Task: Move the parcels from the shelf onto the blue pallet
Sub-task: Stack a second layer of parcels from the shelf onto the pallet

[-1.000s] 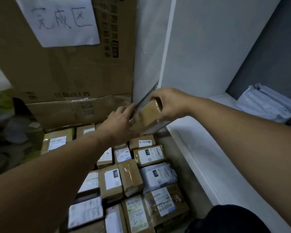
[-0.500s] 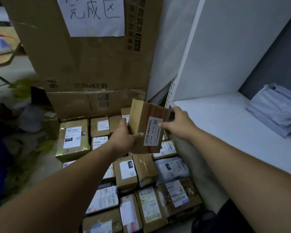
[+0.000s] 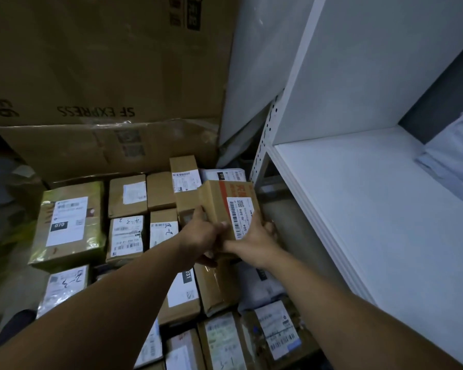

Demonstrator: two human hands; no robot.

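1. Held parcel (image 3: 225, 206): brown cardboard box with a red band across its far end and a white barcode label (image 3: 241, 217) on the upper face. It is tilted, with the far end raised.
2. Position: over the far-right part of the pile of parcels (image 3: 127, 196), just left of the shelf (image 3: 372, 209) front edge and apart from it. Cannot tell whether its underside touches the parcels below.
3. Left hand (image 3: 198, 236): grips the near-left corner of the box, fingers curled around the left edge.
4. Right hand (image 3: 254, 239): holds the near-right side, fingers wrapped down over the right edge and thumb lying along the near end beside the label. The 2 hands touch at the near end of the box.
5. Immediately beyond the box: a narrow brown parcel (image 3: 185, 182) with a white label, and a white mailer bag (image 3: 225, 175) to its right.
6. The pile lies in rough rows from far to near, mostly brown boxes with white labels. A green-wrapped parcel (image 3: 67, 225) marked 070 sits at the left.
7. Shelf: white board, perforated upright post (image 3: 265, 134) at its far-left corner. Pale grey bags (image 3: 455, 156) lie at its far-right end.
8. Behind the pile: a large cardboard carton (image 3: 104, 62) printed SF EXPRESS, upside down as seen, with a second taped carton (image 3: 112, 148) below it.
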